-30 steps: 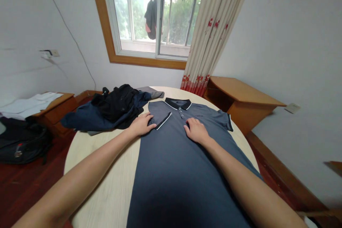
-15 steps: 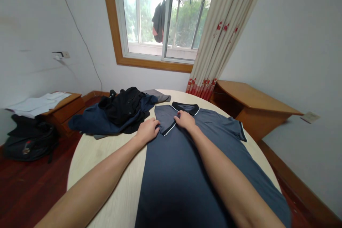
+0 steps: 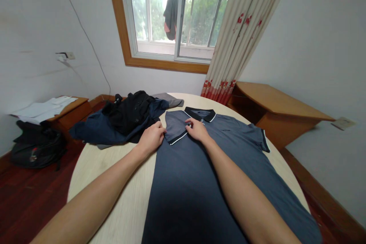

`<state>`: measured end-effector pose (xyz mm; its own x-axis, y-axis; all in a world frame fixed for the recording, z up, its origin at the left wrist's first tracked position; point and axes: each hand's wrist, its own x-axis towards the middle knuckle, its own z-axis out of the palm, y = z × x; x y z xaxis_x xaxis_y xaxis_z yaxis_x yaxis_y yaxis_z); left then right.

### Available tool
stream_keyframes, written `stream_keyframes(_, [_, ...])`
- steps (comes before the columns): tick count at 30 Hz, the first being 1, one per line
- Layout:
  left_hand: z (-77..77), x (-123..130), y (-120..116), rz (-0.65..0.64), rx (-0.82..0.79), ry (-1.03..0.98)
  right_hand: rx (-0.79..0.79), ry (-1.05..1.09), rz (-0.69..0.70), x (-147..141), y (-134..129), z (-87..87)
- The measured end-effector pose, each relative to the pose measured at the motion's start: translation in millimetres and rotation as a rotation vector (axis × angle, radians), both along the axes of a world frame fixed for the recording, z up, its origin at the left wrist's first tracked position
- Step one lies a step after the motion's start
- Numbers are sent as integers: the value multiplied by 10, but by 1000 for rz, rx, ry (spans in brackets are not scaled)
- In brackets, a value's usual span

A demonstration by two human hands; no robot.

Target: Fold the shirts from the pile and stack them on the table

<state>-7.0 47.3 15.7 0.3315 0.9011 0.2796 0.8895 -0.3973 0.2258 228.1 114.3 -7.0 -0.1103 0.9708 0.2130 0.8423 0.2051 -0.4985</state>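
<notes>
A dark grey polo shirt (image 3: pixel 188 183) with a black, white-edged collar lies spread on a round pale table (image 3: pixel 114 167). Its left sleeve (image 3: pixel 175 127) is folded inward over the front. My left hand (image 3: pixel 153 136) has its fingers pinched together on the shirt's edge beside that sleeve. Near the collar, my right hand (image 3: pixel 197 129) rests on the shirt at the inner end of the folded sleeve, thumb and fingers apart. The other sleeve (image 3: pixel 261 139) points out to the right.
Black and navy clothes (image 3: pixel 128 116) are heaped at the table's back left. A wooden desk (image 3: pixel 280 103) is at the right, a curtain (image 3: pixel 243 26) behind. Papers (image 3: pixel 42 109) lie on a low cabinet above a black bag (image 3: pixel 37 148).
My left hand has moved slightly left, drawing the shirt's edge outward. My right hand's fingers have spread a little. The view has shifted slightly.
</notes>
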Motion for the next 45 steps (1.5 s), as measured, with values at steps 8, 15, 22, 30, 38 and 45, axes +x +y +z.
stream_keyframes(8, [-81,-22,-7,52,-17,80,104,146,56,-28,-4,-74])
stream_keyframes(15, [0,56,33,198,-119,110,72,95,39,-64,-75,-58])
stream_keyframes(22, [-19,320,525,125,-71,133,92,15,63,-75,-63,-80])
stream_keyframes(30, [-203,526,993,140,-212,233,96,2,64,-84,-45,-88])
stream_keyframes(38, [-220,487,1205,199,-301,250,93,16,28,-92,1,-91])
stream_keyframes(45, [-236,464,1240,177,-244,311,93,-46,22,-130,-9,-67])
